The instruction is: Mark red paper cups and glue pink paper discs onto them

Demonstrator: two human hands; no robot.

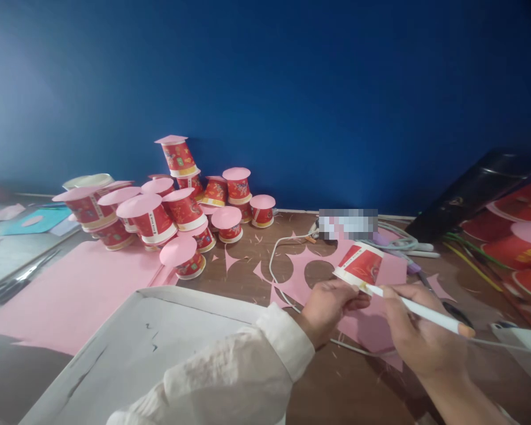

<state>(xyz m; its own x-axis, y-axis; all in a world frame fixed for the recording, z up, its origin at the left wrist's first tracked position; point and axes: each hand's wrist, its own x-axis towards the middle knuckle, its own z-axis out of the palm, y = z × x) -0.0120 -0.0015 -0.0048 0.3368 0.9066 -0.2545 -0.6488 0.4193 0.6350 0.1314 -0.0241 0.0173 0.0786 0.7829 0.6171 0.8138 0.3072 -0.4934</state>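
A red paper cup [363,264] with a white rim lies tilted above pink paper with round holes. My left hand [331,304] is closed on the cup's rim at its lower side. In my right hand [425,330] is a white pen-shaped tool [429,313] with an orange end and a cable. Its tip touches the cup near the rim, close to my left fingers. Under both hands lies the cut pink paper [296,274].
Upside-down red cups [150,227] topped with pink discs are stacked at the left. Pink sheets [84,289], scissors [17,283] and a white board [159,348] lie nearer. A black cylinder [464,195] and more red cups [513,236] stand right; a white cable [272,260] crosses the table.
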